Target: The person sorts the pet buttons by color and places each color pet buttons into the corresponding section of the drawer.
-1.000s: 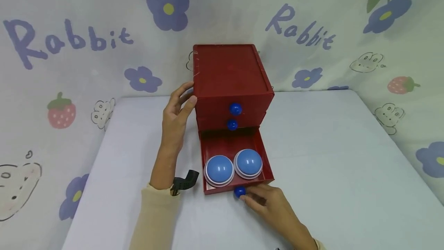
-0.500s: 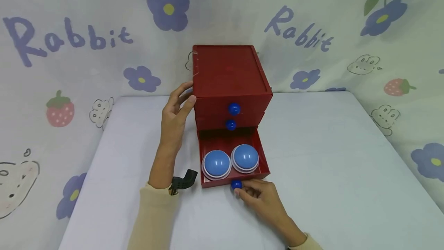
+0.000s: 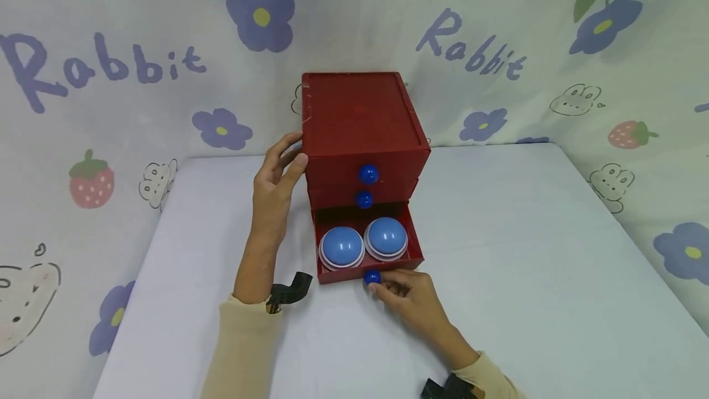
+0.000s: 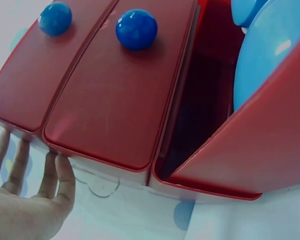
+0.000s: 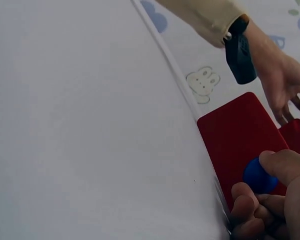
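Note:
A red cabinet [image 3: 360,112] with blue ball knobs stands on the table, its bottom drawer [image 3: 338,275] partly pulled out. Two blue domed push buttons [image 3: 341,245] with white rims sit side by side in that drawer. My right hand [image 3: 412,297] pinches the drawer's blue knob [image 3: 372,277] between thumb and fingers, seen closer in the right wrist view on the knob [image 5: 259,175]. Against the cabinet's left side rests my left hand [image 3: 274,180], fingers spread and fairly straight. In the left wrist view, its fingertips [image 4: 64,165] touch the side by the two upper drawers, both closed.
A white cloth covers the table [image 3: 526,251]. Behind it hangs a curtain [image 3: 354,11] printed with flowers, rabbits and lettering. A black wrist camera mount [image 3: 290,290] juts from the left wrist, and another mount [image 3: 451,386] sits on the right.
The bottom drawer has slid inward toward the cabinet, carrying both push buttons, with my right hand still on its knob. My left hand stays against the cabinet's side. The view has shifted slightly.

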`<action>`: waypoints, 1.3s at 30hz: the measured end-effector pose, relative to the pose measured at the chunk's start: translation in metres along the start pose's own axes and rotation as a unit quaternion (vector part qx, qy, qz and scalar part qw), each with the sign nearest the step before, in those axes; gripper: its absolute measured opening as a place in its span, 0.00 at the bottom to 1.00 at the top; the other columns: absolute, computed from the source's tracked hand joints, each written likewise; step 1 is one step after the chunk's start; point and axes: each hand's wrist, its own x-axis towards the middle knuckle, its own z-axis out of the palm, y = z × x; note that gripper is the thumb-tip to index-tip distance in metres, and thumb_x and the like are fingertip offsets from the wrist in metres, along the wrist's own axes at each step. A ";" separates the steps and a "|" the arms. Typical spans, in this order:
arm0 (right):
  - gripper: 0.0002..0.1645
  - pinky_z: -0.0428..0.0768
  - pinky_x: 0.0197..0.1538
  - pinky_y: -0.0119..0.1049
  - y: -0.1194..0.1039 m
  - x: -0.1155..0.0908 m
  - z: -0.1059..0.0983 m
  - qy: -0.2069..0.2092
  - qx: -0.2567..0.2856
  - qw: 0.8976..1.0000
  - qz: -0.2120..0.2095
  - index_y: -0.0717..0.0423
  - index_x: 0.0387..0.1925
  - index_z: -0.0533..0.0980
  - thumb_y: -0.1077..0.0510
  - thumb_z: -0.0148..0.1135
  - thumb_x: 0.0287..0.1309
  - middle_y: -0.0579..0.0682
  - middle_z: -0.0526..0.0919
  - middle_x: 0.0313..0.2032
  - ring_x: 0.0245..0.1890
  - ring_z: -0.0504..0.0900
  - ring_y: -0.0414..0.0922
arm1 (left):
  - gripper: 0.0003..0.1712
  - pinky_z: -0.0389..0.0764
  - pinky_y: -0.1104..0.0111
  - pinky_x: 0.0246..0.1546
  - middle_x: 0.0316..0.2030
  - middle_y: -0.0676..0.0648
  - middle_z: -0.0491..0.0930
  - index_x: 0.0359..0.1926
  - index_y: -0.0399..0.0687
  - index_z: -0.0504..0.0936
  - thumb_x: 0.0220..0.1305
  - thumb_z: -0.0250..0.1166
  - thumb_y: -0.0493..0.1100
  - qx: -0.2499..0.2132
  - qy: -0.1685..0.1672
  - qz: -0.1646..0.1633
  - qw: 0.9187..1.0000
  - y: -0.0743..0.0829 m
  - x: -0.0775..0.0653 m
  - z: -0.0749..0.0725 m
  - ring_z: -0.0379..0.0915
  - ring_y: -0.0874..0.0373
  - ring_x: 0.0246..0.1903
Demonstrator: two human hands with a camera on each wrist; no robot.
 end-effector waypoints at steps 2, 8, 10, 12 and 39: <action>0.07 0.75 0.23 0.29 0.001 0.003 0.000 0.001 -0.002 1.000 -0.001 0.48 0.36 0.86 0.52 0.74 0.57 0.37 0.78 0.24 0.23 0.74 0.37 | 0.27 0.67 0.54 0.66 0.67 0.50 0.68 0.68 0.55 0.73 0.71 0.62 0.48 -0.003 -0.001 0.001 1.000 -0.001 0.000 0.000 0.62 0.51 0.66; 0.07 0.76 0.23 0.30 0.002 0.009 0.000 0.004 -0.004 1.000 -0.006 0.50 0.36 0.87 0.53 0.75 0.56 0.37 0.79 0.24 0.23 0.74 0.37 | 0.27 0.68 0.55 0.65 0.67 0.50 0.67 0.69 0.55 0.73 0.70 0.62 0.47 -0.009 -0.003 0.005 1.000 -0.002 0.000 0.000 0.61 0.48 0.66; 0.08 0.76 0.23 0.30 0.003 0.011 0.000 0.004 -0.009 1.000 -0.010 0.50 0.36 0.87 0.52 0.75 0.56 0.36 0.79 0.24 0.23 0.74 0.37 | 0.27 0.68 0.55 0.65 0.67 0.49 0.68 0.68 0.54 0.73 0.70 0.62 0.47 -0.010 -0.002 0.005 1.000 -0.002 0.001 0.000 0.61 0.48 0.66; 0.08 0.76 0.23 0.30 0.004 0.013 0.000 0.003 -0.013 1.000 -0.011 0.50 0.36 0.87 0.51 0.75 0.56 0.36 0.79 0.24 0.23 0.75 0.37 | 0.27 0.68 0.55 0.65 0.67 0.49 0.68 0.68 0.55 0.73 0.70 0.62 0.47 -0.008 -0.002 0.005 1.000 -0.002 0.001 0.000 0.61 0.47 0.66; 0.08 0.78 0.25 0.29 0.015 0.036 0.002 0.011 0.000 1.000 -0.023 0.53 0.37 0.87 0.55 0.75 0.55 0.39 0.81 0.26 0.24 0.76 0.38 | 0.27 0.68 0.55 0.66 0.66 0.48 0.69 0.69 0.54 0.73 0.71 0.62 0.46 -0.014 -0.001 0.003 1.000 -0.002 0.001 0.000 0.61 0.47 0.67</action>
